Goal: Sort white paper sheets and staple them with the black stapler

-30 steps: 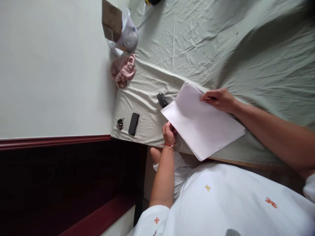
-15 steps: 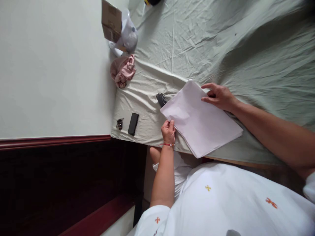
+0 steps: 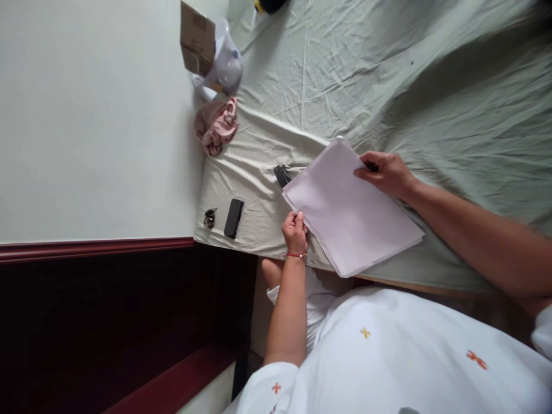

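Now both hands [image 3: 295, 230] [image 3: 387, 172] pinch paper stack [image 3: 349, 210], long axis diagonal.

The small black object [image 3: 282, 174] on the pale green bedsheet [image 3: 388, 75] is largely covered by the stack of white paper sheets [image 3: 351, 210]; its kind cannot be told. The fingertips of the left hand [image 3: 295, 230] are tucked under the stack's near edge, and a dark item pinched in the right hand [image 3: 386, 172] is mostly concealed by the fingers. The black-and-yellow object [image 3: 267, 4] is cut off by the top edge. The white plastic item [image 3: 226, 60] is partly hidden behind the brown cardboard box [image 3: 196, 40]. The small metallic cluster [image 3: 210, 217] beside the black rectangular device [image 3: 233, 217] is too small to identify.
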{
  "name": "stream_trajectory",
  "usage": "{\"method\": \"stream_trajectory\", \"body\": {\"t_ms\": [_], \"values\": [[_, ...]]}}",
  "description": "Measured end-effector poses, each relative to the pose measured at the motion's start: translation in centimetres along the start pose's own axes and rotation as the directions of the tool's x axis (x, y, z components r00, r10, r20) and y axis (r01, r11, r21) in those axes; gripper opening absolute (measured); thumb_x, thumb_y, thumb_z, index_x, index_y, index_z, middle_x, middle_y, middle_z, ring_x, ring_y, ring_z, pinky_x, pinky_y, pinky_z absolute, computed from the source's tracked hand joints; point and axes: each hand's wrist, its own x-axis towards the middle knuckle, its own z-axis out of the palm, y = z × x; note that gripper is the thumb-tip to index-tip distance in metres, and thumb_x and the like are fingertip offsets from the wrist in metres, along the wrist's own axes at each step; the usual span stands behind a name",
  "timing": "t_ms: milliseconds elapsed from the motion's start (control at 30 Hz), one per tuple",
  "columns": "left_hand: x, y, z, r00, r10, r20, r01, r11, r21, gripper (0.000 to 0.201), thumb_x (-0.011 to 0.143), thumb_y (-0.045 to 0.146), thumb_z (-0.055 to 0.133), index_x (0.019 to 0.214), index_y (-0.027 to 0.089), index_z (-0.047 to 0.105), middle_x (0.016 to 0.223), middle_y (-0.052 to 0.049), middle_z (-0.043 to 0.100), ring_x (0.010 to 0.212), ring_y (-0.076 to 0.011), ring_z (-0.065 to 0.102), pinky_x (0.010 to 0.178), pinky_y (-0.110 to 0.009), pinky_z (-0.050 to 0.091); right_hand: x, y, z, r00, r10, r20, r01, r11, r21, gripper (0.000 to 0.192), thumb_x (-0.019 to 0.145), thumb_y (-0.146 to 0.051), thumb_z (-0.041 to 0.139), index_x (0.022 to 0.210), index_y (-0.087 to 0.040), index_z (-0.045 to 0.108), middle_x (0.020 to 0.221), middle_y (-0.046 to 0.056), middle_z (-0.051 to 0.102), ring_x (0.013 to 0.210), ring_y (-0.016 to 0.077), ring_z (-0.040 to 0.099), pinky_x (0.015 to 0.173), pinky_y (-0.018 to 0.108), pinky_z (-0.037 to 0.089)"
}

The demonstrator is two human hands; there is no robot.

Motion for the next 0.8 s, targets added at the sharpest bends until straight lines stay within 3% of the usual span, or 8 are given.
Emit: {"method": "stream_trajectory", "body": {"t_ms": [100, 200, 433, 800], "values": [[0.19, -0.18, 0.13, 0.999, 0.007, -0.049, -0.007, 1.0, 0.008, 0.059, 0.065, 0.053, 0.099, 0.069, 0.02, 0.05, 0.054, 0.013, 0.038, 0.044, -0.0015, 0.03, 0.041, -0.016, 0.024, 0.1, 0.21, 0.01, 1.0, 0.022, -0.017, -0.022, 1.0, 0.003, 0.022, 0.082, -0.043, 0.071, 0.094, -0.024, 0.067, 0.082, 0.004, 0.064, 0.073, 0.0203, 0.054, 0.069, 0.035, 0.042], [0.22, -0.2, 0.14, 0.996, 0.011, -0.086, -0.01, 1.0, 0.009, 0.059, 0.066, 0.051, 0.099, 0.069, 0.02, 0.049, 0.054, 0.013, 0.037, 0.043, -0.0011, 0.03, 0.041, -0.016, 0.023, 0.08, 0.32, 0.02, 0.999, 0.028, -0.046, -0.029, 0.999, -0.025, 0.017, 0.086, -0.042, 0.069, 0.09, -0.025, 0.066, 0.082, 0.005, 0.066, 0.075, 0.0222, 0.057, 0.069, 0.036, 0.043], [0.07, 0.06, 0.2, 0.997, 0.001, -0.076, -0.003, 1.0, -0.025, 0.041, 0.071, 0.044, 0.094, 0.081, 0.019, 0.064, 0.057, 0.01, 0.05, 0.042, -0.0021, 0.04, 0.043, -0.017, 0.026, -0.13, 0.1, -0.2, 0.994, 0.032, -0.106, -0.039, 0.997, -0.064, 0.016, 0.088, -0.041, 0.07, 0.089, -0.026, 0.068, 0.083, 0.006, 0.069, 0.077, 0.0243, 0.06, 0.069, 0.039, 0.045], [0.29, -0.31, 0.15, 0.993, 0.017, -0.12, -0.02, 0.999, -0.03, 0.039, 0.071, 0.044, 0.092, 0.084, 0.018, 0.066, 0.055, 0.011, 0.049, 0.042, -0.0024, 0.038, 0.042, -0.017, 0.025, 0.06, 0.26, -0.45, 0.998, 0.027, 0.055, -0.031, 0.996, 0.08, 0.029, 0.084, -0.055, 0.073, 0.087, -0.027, 0.066, 0.079, 0.005, 0.064, 0.077, 0.024, 0.058, 0.066, 0.038, 0.046]]}}
